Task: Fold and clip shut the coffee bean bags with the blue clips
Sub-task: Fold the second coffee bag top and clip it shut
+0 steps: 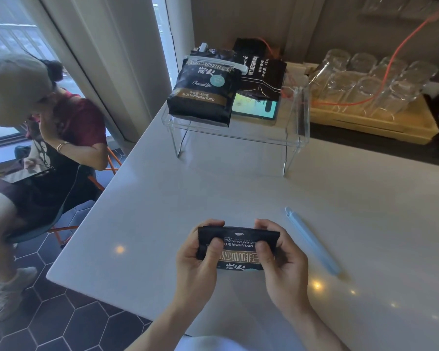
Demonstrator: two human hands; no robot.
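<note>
A black coffee bean bag (238, 240) is held above the white table (238, 188) near its front edge. My left hand (198, 259) grips its left side, thumb on the front. My right hand (279, 257) grips its right side the same way. The bag's top edge is folded over. A long light-blue clip (312, 241) lies on the table just right of my right hand, untouched. On a clear acrylic riser (297, 138) at the back rests another black bag (205, 87) with a pale clip (218, 62) across its top. A third black bag (260, 69) lies behind it.
A phone with a lit screen (255, 106) lies on the riser. A wooden tray (365, 120) of upturned glasses stands at the back right, with an orange cable (390, 64) over it. A seated person in a cap (43, 138) is left of the table.
</note>
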